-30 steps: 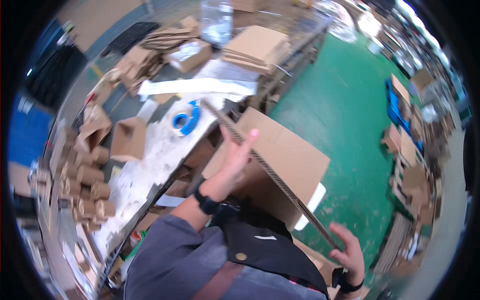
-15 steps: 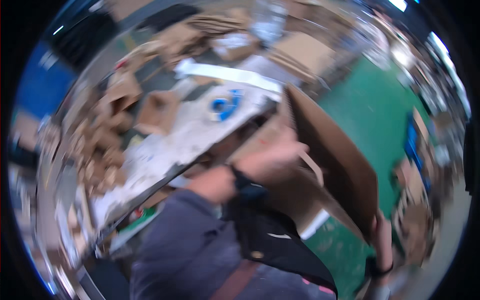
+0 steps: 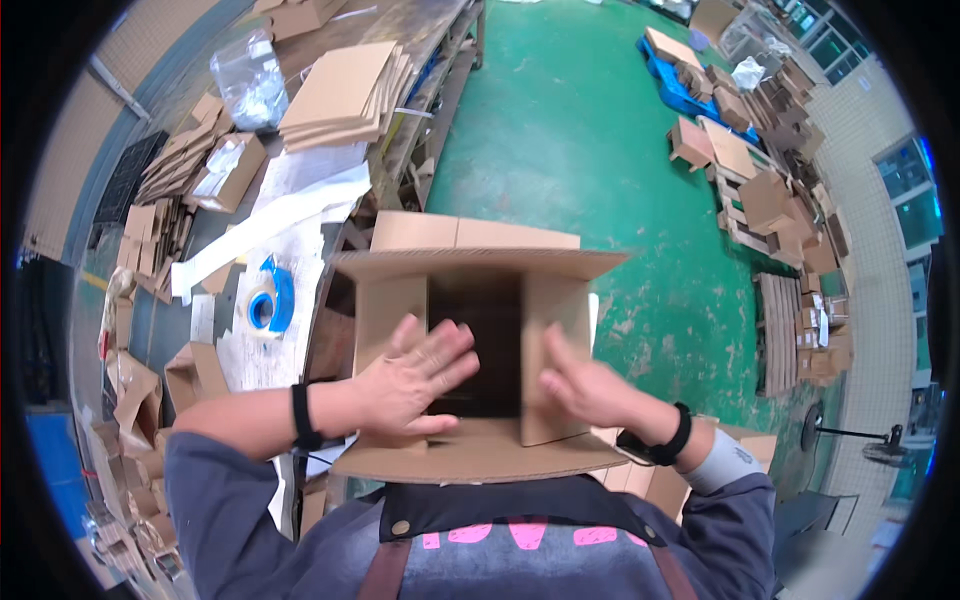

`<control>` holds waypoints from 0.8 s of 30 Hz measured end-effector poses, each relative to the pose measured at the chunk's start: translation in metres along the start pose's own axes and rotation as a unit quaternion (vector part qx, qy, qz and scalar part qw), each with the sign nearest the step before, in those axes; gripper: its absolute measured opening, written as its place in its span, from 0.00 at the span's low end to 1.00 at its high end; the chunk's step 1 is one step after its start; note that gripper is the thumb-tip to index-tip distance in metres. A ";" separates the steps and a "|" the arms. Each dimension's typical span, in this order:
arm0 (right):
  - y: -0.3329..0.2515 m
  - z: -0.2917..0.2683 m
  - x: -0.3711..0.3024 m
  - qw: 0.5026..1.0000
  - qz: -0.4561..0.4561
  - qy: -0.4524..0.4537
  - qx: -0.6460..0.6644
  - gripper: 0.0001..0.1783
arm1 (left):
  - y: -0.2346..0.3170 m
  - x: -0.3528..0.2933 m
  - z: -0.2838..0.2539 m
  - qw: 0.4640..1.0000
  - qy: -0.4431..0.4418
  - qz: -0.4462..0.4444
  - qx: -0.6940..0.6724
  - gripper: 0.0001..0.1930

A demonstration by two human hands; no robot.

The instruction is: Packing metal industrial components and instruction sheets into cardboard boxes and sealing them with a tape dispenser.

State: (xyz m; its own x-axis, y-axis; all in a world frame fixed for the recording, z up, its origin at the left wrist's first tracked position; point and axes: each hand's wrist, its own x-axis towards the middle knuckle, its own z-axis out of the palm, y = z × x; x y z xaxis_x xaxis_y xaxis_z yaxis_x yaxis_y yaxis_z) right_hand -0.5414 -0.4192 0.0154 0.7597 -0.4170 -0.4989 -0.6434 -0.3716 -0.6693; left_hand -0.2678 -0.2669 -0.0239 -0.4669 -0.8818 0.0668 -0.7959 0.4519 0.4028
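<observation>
An open-topped cardboard box (image 3: 480, 462) stands upright in front of my body, its dark inside showing between the flaps. Its two short side flaps lean in over the opening, while the long near and far flaps stand outward. My left hand (image 3: 415, 372) lies with fingers spread against the left side flap (image 3: 388, 318). On the other side, my right hand (image 3: 585, 385) presses the right side flap (image 3: 550, 425), with thumb and fingers apart. Neither hand grips anything.
A workbench covered with white sheet (image 3: 305, 185) runs along my left, bearing a blue tape dispenser (image 3: 268, 300) and a stack of flat cardboard (image 3: 345, 90). Wooden pallets (image 3: 778, 335) with cartons line the right side. A fan (image 3: 885, 450) stands at lower right.
My view has turned right, away from the bench. The box, tilted and held by its edges before, now stands upright before me. Both hands have shifted to its side flaps.
</observation>
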 end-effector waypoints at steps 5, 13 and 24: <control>0.054 0.041 0.053 0.985 -0.135 -0.044 -0.102 0.22 | -0.012 0.066 0.057 0.902 -0.216 0.370 -0.042 0.34; -0.048 -0.089 0.057 0.846 -0.195 0.313 -0.384 0.33 | -0.018 0.064 0.068 0.898 -0.258 0.353 -0.044 0.34; 0.068 -0.036 0.052 0.967 -0.188 -0.107 -0.136 0.44 | 0.005 0.035 -0.031 0.968 0.096 -0.097 0.211 0.27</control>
State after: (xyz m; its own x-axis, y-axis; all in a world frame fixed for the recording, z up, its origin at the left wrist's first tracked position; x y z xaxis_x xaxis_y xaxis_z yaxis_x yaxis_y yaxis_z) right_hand -0.5490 -0.4953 -0.0361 0.9277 -0.0401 -0.3712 -0.2974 -0.6805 -0.6697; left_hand -0.2757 -0.3000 0.0090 -0.2448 -0.9461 0.2122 -0.9670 0.2542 0.0181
